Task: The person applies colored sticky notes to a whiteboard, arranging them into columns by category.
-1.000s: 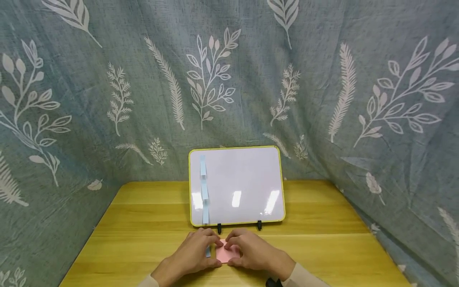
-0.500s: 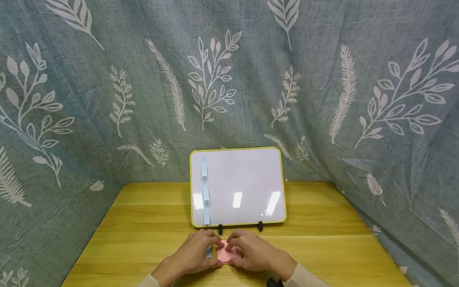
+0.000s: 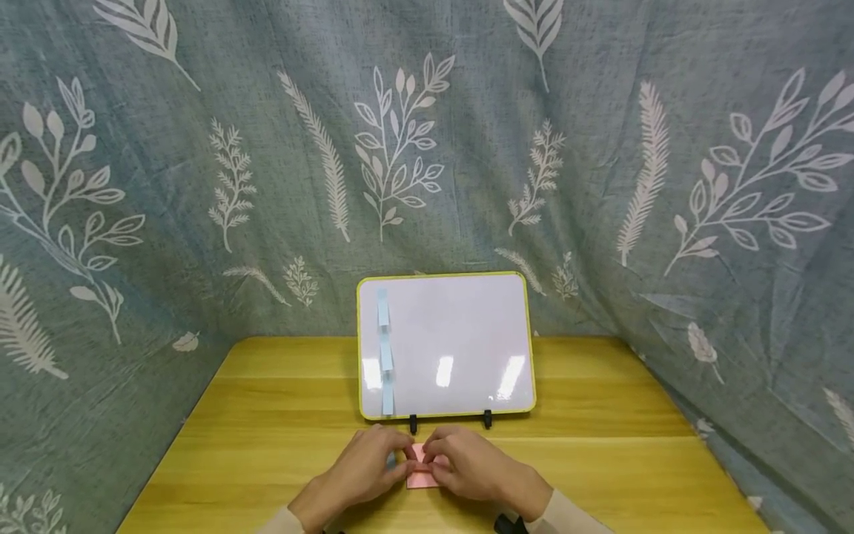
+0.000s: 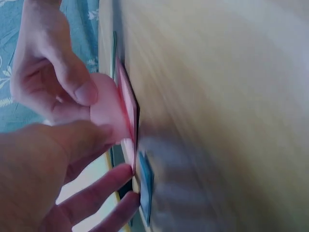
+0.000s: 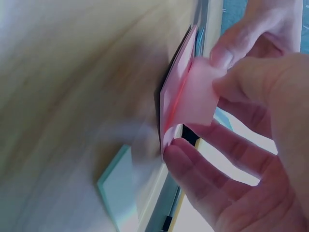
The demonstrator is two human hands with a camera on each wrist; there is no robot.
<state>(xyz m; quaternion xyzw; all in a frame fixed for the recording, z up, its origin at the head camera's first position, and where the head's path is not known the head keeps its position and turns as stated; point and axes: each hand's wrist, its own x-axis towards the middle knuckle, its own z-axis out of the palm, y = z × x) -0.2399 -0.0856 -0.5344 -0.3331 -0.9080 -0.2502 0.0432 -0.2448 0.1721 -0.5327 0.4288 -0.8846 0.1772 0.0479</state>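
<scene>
A pink sticky note pad (image 3: 422, 480) lies on the wooden table in front of the whiteboard. Its top sheet (image 5: 198, 96) bends up off the pad at the near edge. My left hand (image 3: 370, 463) pinches that sheet between thumb and finger, its other fingers reaching down beside the pad. From the other side my right hand (image 3: 477, 463) pinches the same sheet. A small blue sticky note pad (image 4: 146, 183) lies by my left fingers, mostly hidden in the head view. A pale green pad (image 5: 119, 188) shows on the table in the right wrist view.
A yellow-edged whiteboard (image 3: 454, 334) leans on black stand feet (image 3: 488, 419) just beyond my hands. Light blue sticky strips (image 3: 386, 352) run in a column down its left side. Leaf-patterned curtains (image 3: 434, 148) enclose the table (image 3: 267, 415) at the back and sides.
Both thumbs have moved up from the pad's near edge, and the top pink sheet is now lifted and bent between the hands. The view has shifted slightly.
</scene>
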